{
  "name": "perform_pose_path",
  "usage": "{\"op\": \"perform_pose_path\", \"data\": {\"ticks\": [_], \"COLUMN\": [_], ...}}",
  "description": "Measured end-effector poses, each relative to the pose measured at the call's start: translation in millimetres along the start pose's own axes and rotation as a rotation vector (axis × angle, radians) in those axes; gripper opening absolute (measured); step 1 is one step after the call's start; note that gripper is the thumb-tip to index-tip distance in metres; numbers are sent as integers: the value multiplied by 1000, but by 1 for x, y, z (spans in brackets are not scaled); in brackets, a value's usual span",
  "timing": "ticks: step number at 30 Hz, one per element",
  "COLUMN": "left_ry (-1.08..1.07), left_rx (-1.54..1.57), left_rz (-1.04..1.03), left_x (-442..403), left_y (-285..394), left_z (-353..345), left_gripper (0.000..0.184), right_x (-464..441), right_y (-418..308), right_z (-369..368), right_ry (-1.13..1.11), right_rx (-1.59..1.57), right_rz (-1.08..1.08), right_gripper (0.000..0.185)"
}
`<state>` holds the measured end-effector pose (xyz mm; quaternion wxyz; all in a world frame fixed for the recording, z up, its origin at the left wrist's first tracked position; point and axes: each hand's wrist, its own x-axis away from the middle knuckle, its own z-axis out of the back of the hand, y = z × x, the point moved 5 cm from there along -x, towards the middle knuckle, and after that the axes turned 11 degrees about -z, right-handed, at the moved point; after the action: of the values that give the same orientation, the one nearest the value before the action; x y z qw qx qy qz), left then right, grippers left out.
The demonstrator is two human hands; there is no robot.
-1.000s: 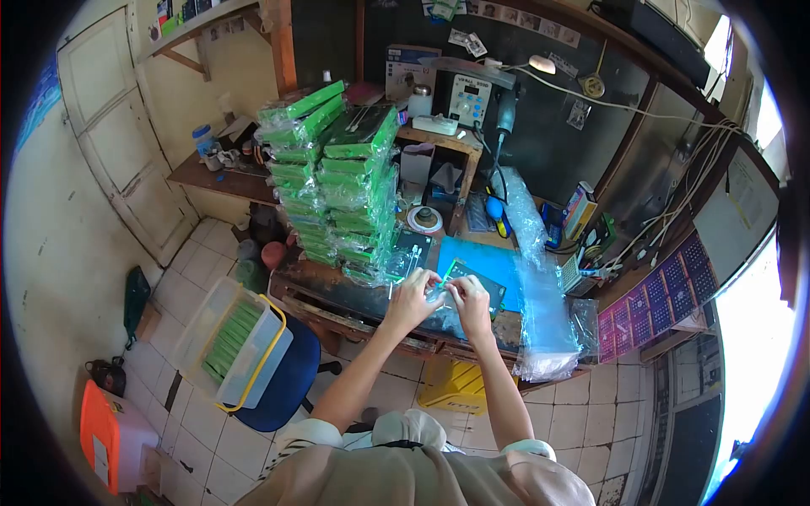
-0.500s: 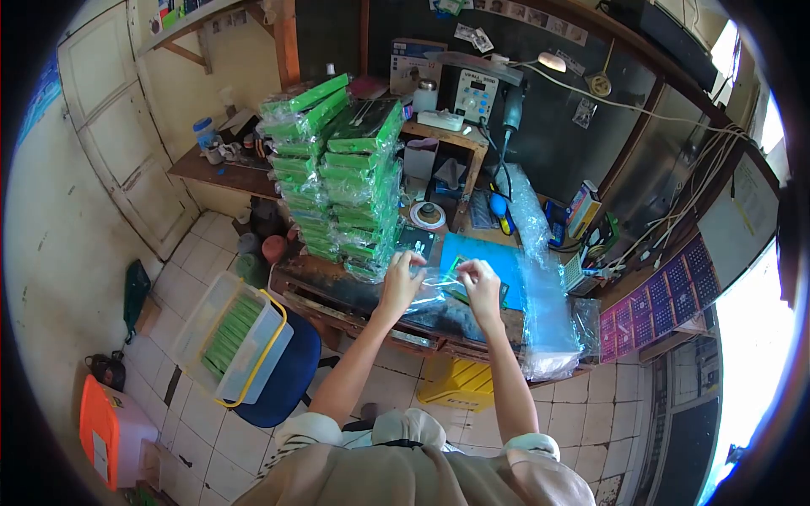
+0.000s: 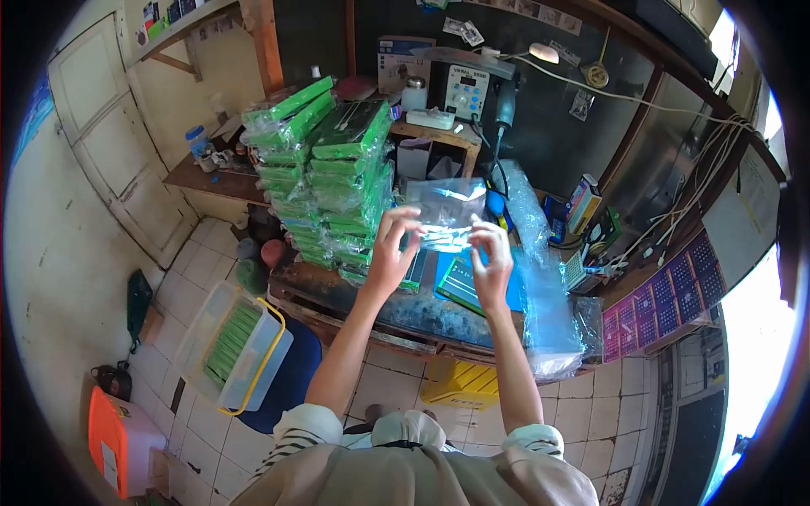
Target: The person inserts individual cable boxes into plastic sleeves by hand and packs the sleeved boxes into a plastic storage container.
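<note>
My left hand and my right hand grip a clear plastic bag by its two near corners, fingers pinched. Held up above the table, the bag spreads flat and catches white glare. Below it, near my right hand, a flat green-edged box with a dark face lies tilted across the blue mat. Left of the hands rises a tall double stack of green boxes wrapped in clear plastic.
Clear plastic sheets and bubble wrap lie along the right side of the dark worktable. A soldering station stands on a small shelf behind. Left, a clear bin with a yellow handle holds green boxes.
Both hands have risen away from me, and the plastic bag, crumpled low over the table before, is now lifted and spread out. The green-edged box beneath is more exposed.
</note>
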<state>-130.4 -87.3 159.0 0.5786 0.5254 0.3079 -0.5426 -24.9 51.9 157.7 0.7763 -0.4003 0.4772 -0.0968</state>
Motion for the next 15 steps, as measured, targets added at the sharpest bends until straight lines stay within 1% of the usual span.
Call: {"op": "perform_pose_path", "data": {"ticks": [1, 2, 4, 6, 7, 9, 10, 11, 12, 13, 15], "left_ry": [4, 3, -29, -63, -96, -111, -104, -97, -92, -97, -56], "left_rx": [-76, -74, 13, -5, -25, -31, -8, 17, -8, -6, -22], "left_rz": [21, 22, 190, 227, 260, 266, 333, 401, 422, 428, 498], "left_x": [14, 26, 55, 87, 96, 113, 124, 134, 137, 137, 139], "left_y": [-7, -10, -23, -33, -36, -38, -44, -50, -53, -55, -57], "left_z": [-3, -6, -15, -26, -30, -39, -44, -49, -50, -53, -53], "left_gripper": [20, 20, 20, 20, 20, 19, 18, 18, 17, 17, 17], "right_x": [8, 17, 30, 44, 51, 63, 63, 65, 66, 64, 69], "right_y": [16, 38, 62, 92, 106, 138, 137, 136, 132, 129, 137], "right_z": [-4, -10, -19, -29, -32, -39, -37, -37, -37, -30, -17], "right_ry": [-30, -57, -85, -123, -122, -198, -203, -293, -379, -380, -540], "right_rx": [9, 19, 13, 39, 51, 56, 55, 135, 217, 218, 589], "right_rz": [-45, -108, -113, -146, -234, -283, -283, -240, -201, -208, -269], "right_gripper": [23, 22, 17, 14, 13, 21, 21, 39, 57, 57, 98]}}
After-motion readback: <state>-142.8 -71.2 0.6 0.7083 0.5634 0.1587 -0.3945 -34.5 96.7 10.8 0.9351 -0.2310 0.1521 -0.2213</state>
